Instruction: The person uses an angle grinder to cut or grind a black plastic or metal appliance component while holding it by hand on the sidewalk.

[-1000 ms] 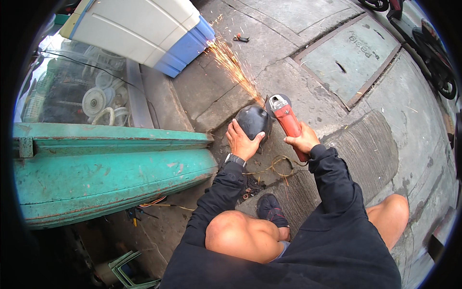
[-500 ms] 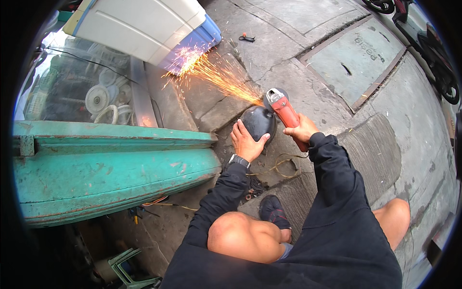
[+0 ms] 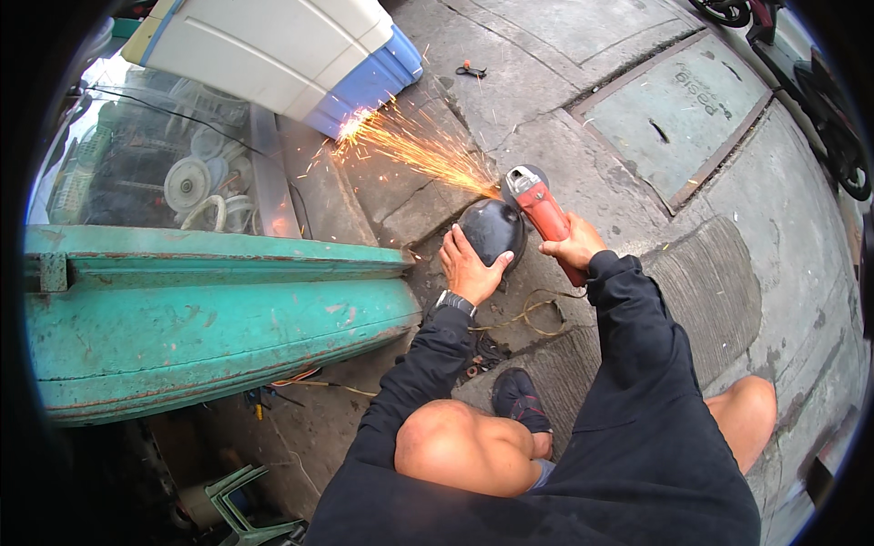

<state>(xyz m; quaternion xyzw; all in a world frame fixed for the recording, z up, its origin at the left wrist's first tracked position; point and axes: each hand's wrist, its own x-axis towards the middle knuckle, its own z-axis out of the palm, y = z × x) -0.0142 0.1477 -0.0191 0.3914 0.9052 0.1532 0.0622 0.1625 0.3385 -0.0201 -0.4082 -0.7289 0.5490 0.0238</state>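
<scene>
A red angle grinder (image 3: 543, 211) is gripped around its body by my right hand (image 3: 575, 244). Its dark disc touches the far right edge of a black rounded metal piece (image 3: 492, 229), and orange sparks (image 3: 428, 156) stream from there to the far left. My left hand (image 3: 471, 267) lies on the near left side of that black piece, fingers spread and thumb apart, pressing against it without wrapping round it. The underside of the black piece is hidden. A yellowish cord (image 3: 528, 318) loops on the ground below the grinder.
The sparks strike a white and blue plastic bin (image 3: 364, 77) at the far left. A green metal-edged counter (image 3: 218, 309) stands on the left beside a glass case (image 3: 150, 155). A small black and orange item (image 3: 471, 70) lies on the concrete. Motorcycles (image 3: 824, 118) stand at the far right.
Both hands and the grinder stay nearly in place against the black piece. The spark stream still runs, with a smaller bright burst at the bin.
</scene>
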